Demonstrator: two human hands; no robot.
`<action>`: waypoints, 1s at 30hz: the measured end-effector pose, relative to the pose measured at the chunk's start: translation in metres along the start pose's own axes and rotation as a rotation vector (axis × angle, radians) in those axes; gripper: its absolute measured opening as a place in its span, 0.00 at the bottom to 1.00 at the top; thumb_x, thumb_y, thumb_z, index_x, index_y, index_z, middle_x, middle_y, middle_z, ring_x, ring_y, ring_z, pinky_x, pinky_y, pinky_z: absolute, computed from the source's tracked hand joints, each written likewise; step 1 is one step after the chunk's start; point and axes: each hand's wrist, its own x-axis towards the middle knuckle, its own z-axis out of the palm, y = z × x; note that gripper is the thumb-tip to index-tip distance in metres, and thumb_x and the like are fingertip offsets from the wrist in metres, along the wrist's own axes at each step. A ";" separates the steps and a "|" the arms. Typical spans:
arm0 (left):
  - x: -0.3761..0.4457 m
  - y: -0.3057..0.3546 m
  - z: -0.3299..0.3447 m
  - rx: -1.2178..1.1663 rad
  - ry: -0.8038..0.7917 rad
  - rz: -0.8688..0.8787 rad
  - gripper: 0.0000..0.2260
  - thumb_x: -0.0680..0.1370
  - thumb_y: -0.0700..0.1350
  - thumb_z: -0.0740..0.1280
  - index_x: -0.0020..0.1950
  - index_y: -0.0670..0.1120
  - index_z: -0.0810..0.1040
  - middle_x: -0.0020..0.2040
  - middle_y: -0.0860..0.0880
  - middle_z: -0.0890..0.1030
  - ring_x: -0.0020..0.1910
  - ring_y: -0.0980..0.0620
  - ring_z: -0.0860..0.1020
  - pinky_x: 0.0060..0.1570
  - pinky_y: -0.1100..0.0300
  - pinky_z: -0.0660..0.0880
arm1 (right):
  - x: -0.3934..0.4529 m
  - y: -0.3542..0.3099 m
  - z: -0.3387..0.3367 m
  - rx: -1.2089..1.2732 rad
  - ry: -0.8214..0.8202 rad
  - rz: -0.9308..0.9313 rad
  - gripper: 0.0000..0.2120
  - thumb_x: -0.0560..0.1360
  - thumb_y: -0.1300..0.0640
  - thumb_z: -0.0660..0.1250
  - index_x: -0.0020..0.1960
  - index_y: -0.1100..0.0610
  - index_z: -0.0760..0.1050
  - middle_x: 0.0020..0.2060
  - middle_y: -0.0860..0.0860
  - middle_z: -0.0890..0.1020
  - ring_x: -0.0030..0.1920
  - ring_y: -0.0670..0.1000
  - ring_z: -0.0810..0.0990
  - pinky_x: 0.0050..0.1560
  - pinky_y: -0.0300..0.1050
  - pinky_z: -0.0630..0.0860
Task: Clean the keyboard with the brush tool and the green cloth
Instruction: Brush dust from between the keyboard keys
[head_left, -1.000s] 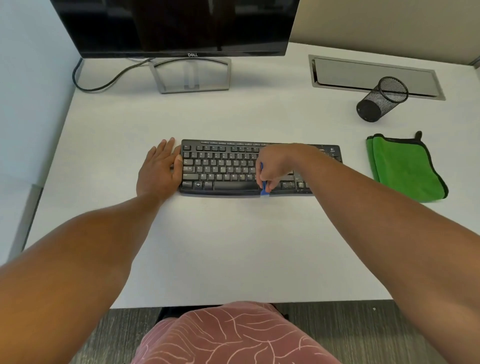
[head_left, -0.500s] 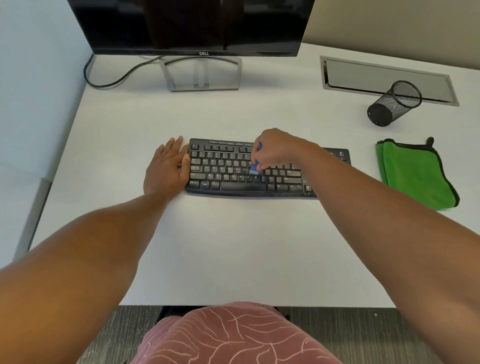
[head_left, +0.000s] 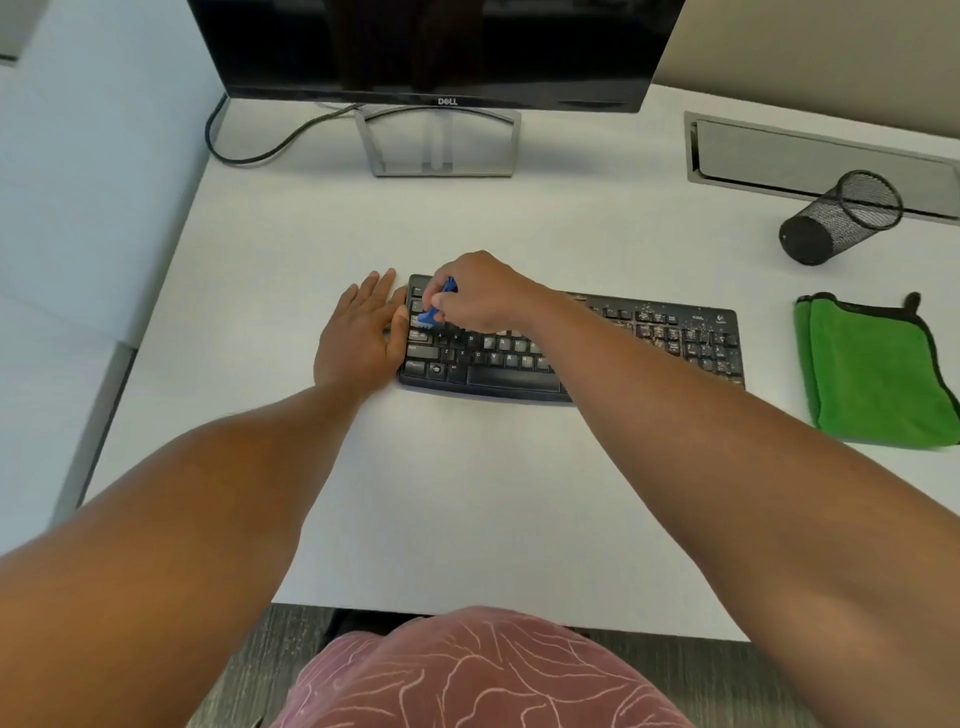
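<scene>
Head view, brushing stage under way: right hand (head_left: 480, 296) pinches blue brush tool (head_left: 435, 307) over left-end keys of keyboard (head_left: 571, 348) on table (head_left: 467, 493), left hand (head_left: 358, 332) flat bracing its edge, pale specks remaining rightward; green cloth (head_left: 872, 371) folded, untouched.

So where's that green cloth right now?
In the head view, the green cloth lies folded on the desk's right side, just right of the keyboard and in front of the tipped mesh pen cup.
</scene>
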 end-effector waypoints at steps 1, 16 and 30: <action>0.000 0.000 0.000 -0.003 0.003 0.003 0.25 0.84 0.54 0.47 0.78 0.50 0.69 0.80 0.51 0.64 0.80 0.52 0.57 0.79 0.57 0.50 | 0.003 -0.002 0.002 -0.008 -0.003 -0.005 0.11 0.77 0.62 0.61 0.50 0.54 0.81 0.43 0.47 0.79 0.37 0.44 0.74 0.34 0.37 0.67; 0.000 0.000 -0.001 -0.011 0.002 0.012 0.25 0.84 0.54 0.47 0.77 0.49 0.70 0.79 0.50 0.65 0.80 0.52 0.58 0.79 0.54 0.51 | 0.015 -0.020 -0.006 -0.334 -0.176 0.050 0.10 0.74 0.64 0.61 0.48 0.64 0.81 0.46 0.61 0.82 0.37 0.52 0.72 0.34 0.44 0.68; 0.000 0.000 -0.002 -0.005 -0.008 0.009 0.26 0.84 0.55 0.46 0.76 0.50 0.71 0.79 0.50 0.65 0.80 0.51 0.58 0.79 0.55 0.50 | 0.005 0.005 -0.018 -0.415 -0.212 0.129 0.09 0.74 0.66 0.61 0.47 0.67 0.79 0.40 0.59 0.79 0.36 0.51 0.70 0.32 0.43 0.66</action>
